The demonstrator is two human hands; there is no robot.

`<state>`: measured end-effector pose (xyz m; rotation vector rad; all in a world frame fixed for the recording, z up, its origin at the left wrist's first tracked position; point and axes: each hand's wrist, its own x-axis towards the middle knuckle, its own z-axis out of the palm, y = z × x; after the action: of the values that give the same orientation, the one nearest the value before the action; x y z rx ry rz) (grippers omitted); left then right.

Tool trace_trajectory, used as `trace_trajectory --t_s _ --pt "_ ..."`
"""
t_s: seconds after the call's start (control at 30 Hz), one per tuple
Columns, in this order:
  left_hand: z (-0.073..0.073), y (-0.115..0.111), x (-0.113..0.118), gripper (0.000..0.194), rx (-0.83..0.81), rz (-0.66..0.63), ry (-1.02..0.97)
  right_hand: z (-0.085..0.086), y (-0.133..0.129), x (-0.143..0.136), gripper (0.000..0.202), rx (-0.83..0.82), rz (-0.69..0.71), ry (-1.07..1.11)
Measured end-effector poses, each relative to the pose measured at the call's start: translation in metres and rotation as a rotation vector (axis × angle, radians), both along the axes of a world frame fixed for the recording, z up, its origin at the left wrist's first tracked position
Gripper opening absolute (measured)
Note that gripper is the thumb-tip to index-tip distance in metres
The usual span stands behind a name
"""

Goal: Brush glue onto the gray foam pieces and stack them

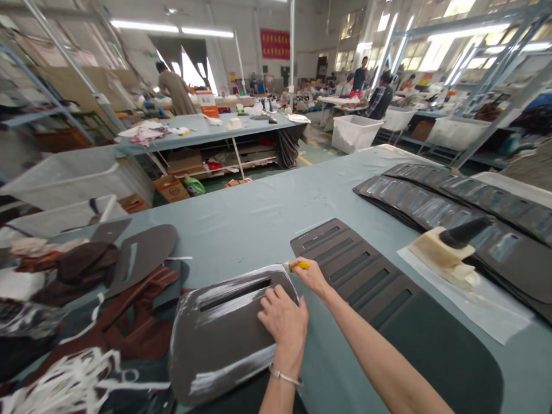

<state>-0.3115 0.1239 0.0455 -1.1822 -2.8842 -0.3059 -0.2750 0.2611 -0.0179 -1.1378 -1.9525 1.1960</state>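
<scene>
Dark panel [224,339] w/ white smears lies on blue-grey tbl [241,224] ahead of me; my L hand [284,316] is spread on it, R hand [313,277] pinches yellow brush [303,265] at its far R corner. Slotted sheet [414,339] nearby, R side. Far wall: red banner [275,44], yellow chars, too small to read.

On our left wrist we wear a slim silver-coloured metal bangle [285,376], rounded and shiny, with a narrow band. Our left hand [285,315] and right hand [311,276] are ungloved, their fingers uncovered, and both our forearms are bare.
</scene>
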Motion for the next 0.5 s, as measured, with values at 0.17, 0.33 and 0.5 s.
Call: trace_trajectory --t_s 0.17,0.33,0.5 --pt "-0.001 0.006 -0.010 0.047 0.032 0.090 -0.185 0.002 0.016 0.010 0.021 0.285 0.054 -0.051" --pt "-0.008 0.000 -0.037 0.038 0.125 0.055 -0.529 0.011 -0.013 0.027 0.030 0.188 0.053 0.091" --pt "-0.020 -0.011 -0.049 0.026 0.248 -0.031 -0.669 0.015 -0.061 0.039 0.029 0.093 0.042 0.246"
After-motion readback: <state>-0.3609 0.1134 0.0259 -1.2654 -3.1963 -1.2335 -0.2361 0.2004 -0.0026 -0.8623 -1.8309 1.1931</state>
